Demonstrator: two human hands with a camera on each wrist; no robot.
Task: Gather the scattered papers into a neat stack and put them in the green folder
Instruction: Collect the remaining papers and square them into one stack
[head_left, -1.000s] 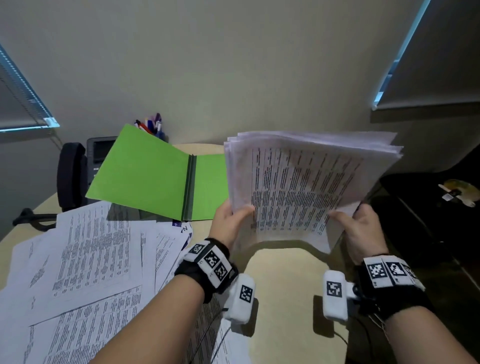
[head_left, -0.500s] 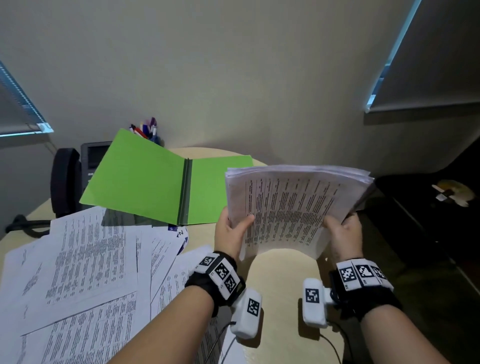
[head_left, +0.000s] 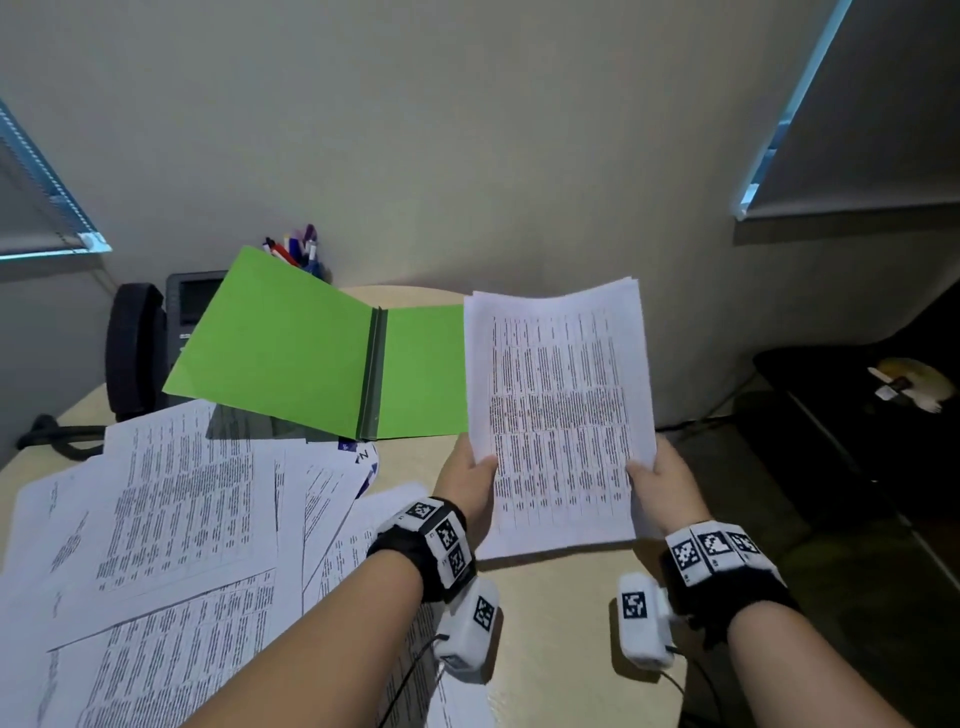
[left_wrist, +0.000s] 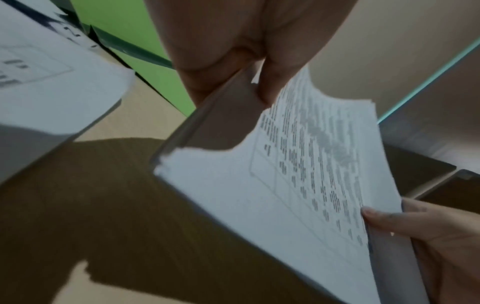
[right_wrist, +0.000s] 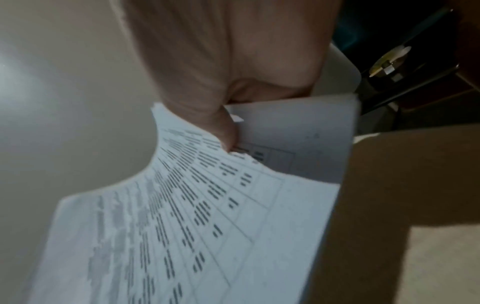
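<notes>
Stack of printed papers (head_left: 558, 415): held upright above the beige desk (head_left: 561, 623), long edges vertical, sheets nearly flush.
Left hand (head_left: 467, 480): grips the stack's lower left edge, thumb on the front sheet.
Right hand (head_left: 662, 480): grips the lower right edge likewise.
Green folder (head_left: 291, 348): lies open on the desk just left of the stack, left cover raised.
Loose printed sheets (head_left: 171, 519): overlapping at front left.
Desk phone (head_left: 150, 338) and pens (head_left: 293, 249): behind the folder.
</notes>
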